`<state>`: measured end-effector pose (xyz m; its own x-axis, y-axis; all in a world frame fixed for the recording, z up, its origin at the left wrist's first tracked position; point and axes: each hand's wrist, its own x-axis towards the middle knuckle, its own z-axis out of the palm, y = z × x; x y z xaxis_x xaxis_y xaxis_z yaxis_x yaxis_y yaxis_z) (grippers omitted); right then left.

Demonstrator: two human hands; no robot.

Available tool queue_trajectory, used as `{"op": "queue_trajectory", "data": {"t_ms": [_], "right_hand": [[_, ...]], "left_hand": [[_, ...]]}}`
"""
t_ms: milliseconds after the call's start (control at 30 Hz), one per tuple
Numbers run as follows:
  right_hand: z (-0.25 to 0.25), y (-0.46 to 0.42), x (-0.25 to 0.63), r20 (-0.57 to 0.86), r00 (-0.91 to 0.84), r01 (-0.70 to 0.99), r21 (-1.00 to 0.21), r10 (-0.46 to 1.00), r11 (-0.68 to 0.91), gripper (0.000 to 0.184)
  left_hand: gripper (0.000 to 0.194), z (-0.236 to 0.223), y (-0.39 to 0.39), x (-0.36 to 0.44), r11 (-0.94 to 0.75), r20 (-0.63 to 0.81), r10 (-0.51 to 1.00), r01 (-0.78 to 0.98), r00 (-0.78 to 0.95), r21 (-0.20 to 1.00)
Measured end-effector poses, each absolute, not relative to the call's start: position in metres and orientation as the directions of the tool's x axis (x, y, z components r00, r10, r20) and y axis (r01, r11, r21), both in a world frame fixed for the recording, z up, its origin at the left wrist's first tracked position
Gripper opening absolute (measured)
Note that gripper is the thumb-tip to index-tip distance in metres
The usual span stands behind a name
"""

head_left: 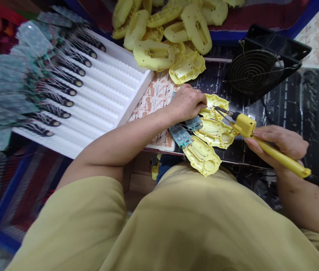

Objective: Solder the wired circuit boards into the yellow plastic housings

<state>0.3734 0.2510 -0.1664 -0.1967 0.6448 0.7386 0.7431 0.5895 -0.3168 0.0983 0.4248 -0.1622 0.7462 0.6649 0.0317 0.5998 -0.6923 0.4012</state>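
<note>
My right hand point(285, 143) is wrapped around the handle of a yellow soldering gun point(245, 125). The gun's metal tip points left, over the farthest of three yellow plastic shell halves point(218, 101). At that shell's left side is my left hand point(187, 101), its fingers bent and pinched together; what they hold is hidden. Nearer to me lie a middle shell half point(214, 132) and a front shell half point(204, 157), both with thin wires inside. Green circuit boards point(180, 136) lie along the left ends of these shells. Part of another board is covered by my left hand.
On the left, a white foam tray point(111, 90) carries a row of wired black parts and bagged circuit boards point(4, 86). Several yellow shells point(154, 54) are heaped at the back, by a blue-edged crate point(283, 32). A black fan point(255, 69) stands back right.
</note>
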Motion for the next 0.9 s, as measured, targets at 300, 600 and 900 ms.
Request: {"op": "queue_trajectory", "data": {"t_ms": [300,600,900], "right_hand": [[-0.171,0.248,0.375,0.714,-0.191,0.719,-0.365,0.673,0.591,0.019],[-0.174,0.237,0.375,0.635,0.005,0.789,-0.477,0.773,0.387,0.049],[-0.172,0.244,0.372,0.743,-0.042,0.741,-0.425,0.667,0.52,0.02]], "left_hand": [[0.024,-0.163,0.425,0.098,-0.705,0.059,0.655,0.581,0.753,0.406],[0.024,-0.159,0.426,0.097,-0.708,0.048,0.646,0.574,0.762,0.41],[0.023,-0.161,0.426,0.095,-0.748,0.09,0.61,0.535,0.787,0.391]]}}
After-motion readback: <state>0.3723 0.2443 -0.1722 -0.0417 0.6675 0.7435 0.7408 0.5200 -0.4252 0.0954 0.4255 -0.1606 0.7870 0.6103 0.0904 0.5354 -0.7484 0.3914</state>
